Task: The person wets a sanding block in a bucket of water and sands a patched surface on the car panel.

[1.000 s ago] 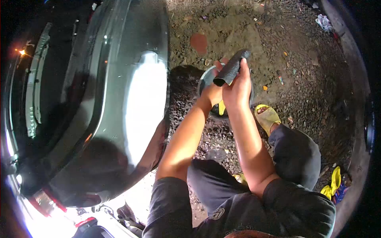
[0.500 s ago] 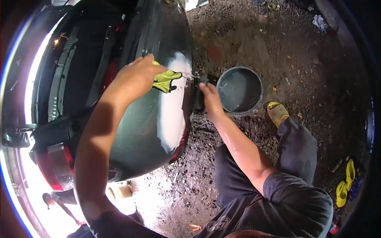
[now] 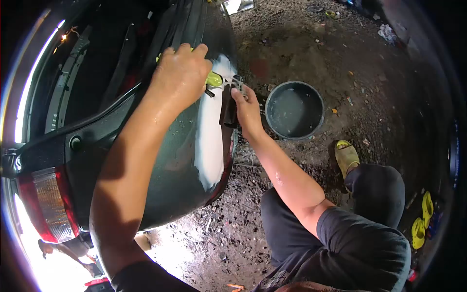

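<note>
My left hand (image 3: pixel 182 70) is closed in a fist round a wet yellow-green cloth (image 3: pixel 214 79), above the upper end of a white filler patch (image 3: pixel 209 146) on the corner of a dark green car bumper (image 3: pixel 163 168). My right hand (image 3: pixel 248 111) grips a dark rectangular block (image 3: pixel 228 106), which looks like a sanding block, beside the patch's right edge. Its thumb lies on the block's near face. Bright streaks of water show between the cloth and the block. Whether the block touches the bumper, I cannot tell.
A round bucket of cloudy water (image 3: pixel 295 111) stands on the gravelly ground right of the bumper. My yellow clog (image 3: pixel 347 156) is below it. A pair of yellow-green clogs (image 3: pixel 422 221) lies at the far right. The tail light (image 3: pixel 48 204) is at lower left, with another person (image 3: pixel 68 253) partly visible below.
My right hand has moved left and up, bringing the block over the bumper's edge. My left hand has turned knuckles up and gathered the cloth, which hung loosely before.
</note>
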{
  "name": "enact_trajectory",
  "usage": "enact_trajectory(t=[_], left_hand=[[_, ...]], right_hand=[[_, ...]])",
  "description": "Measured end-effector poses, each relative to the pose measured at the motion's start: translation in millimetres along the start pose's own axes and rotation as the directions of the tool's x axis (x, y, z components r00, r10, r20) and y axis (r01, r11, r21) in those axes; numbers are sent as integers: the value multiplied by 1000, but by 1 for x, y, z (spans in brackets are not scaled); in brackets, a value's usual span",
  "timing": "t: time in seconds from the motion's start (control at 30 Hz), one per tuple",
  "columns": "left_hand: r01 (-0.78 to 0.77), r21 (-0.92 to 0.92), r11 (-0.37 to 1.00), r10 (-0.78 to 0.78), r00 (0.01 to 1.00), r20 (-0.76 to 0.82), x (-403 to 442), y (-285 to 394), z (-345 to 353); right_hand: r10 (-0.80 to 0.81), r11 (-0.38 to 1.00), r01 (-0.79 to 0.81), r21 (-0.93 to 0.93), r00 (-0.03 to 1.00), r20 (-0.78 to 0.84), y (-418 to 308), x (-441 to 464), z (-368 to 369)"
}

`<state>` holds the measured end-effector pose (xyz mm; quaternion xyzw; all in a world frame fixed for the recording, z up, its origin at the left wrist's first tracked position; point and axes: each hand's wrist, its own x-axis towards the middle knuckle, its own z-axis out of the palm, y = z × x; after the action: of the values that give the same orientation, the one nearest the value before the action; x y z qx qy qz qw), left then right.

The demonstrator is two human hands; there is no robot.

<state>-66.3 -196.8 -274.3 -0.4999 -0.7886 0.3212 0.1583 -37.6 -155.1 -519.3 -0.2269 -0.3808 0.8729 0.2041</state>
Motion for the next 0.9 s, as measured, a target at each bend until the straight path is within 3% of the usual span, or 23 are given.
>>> enact_trajectory(t=[0.1, 0.2, 0.23, 0.3, 0.37, 0.4, 0.5, 0.57, 0.63, 0.77, 0.8, 0.9], left_hand=[[165, -133, 977, -150, 982, 114, 6, 5, -15], [32, 0, 999, -32, 999, -7, 0, 2, -14], [22, 40, 999, -23, 999, 31, -2, -1, -12], [-11, 119, 993, -1, 994, 105, -3, -5, -6], [19, 78, 997, -27, 994, 104, -6, -8, -4], [39, 53, 998, -44, 994, 100, -7, -7, -5], [100, 47, 994, -105, 986, 131, -1, 5, -13], [130, 39, 991, -135, 978, 157, 3, 7, -12], [122, 39, 992, -127, 983, 135, 3, 6, -10], [86, 39, 996, -88, 993, 77, -1, 6, -4], [90, 40, 995, -92, 993, 72, 2, 5, -4], [93, 44, 995, -96, 993, 66, 3, 4, -4]], right_hand=[[-112, 979, 121, -161, 992, 66, 11, 10, 15], [-147, 950, 158, -270, 987, 62, -5, 8, 26], [-146, 944, 156, -291, 988, 57, -10, 11, 28], [-130, 955, 145, -259, 989, 78, -9, 14, 31], [-151, 953, 154, -260, 988, 32, -11, 1, 31], [-130, 971, 145, -191, 988, 88, -14, -1, 24], [-242, 889, 292, -353, 953, 181, -7, -65, 10], [-308, 856, 371, -360, 925, 221, -5, -104, 2], [-388, 808, 458, -370, 887, 250, -3, -87, 0], [-188, 923, 213, -320, 976, 105, -22, 29, 17], [-283, 890, 282, -359, 958, 51, -21, 27, 21], [-346, 844, 410, -346, 909, 233, -30, -57, 8]])
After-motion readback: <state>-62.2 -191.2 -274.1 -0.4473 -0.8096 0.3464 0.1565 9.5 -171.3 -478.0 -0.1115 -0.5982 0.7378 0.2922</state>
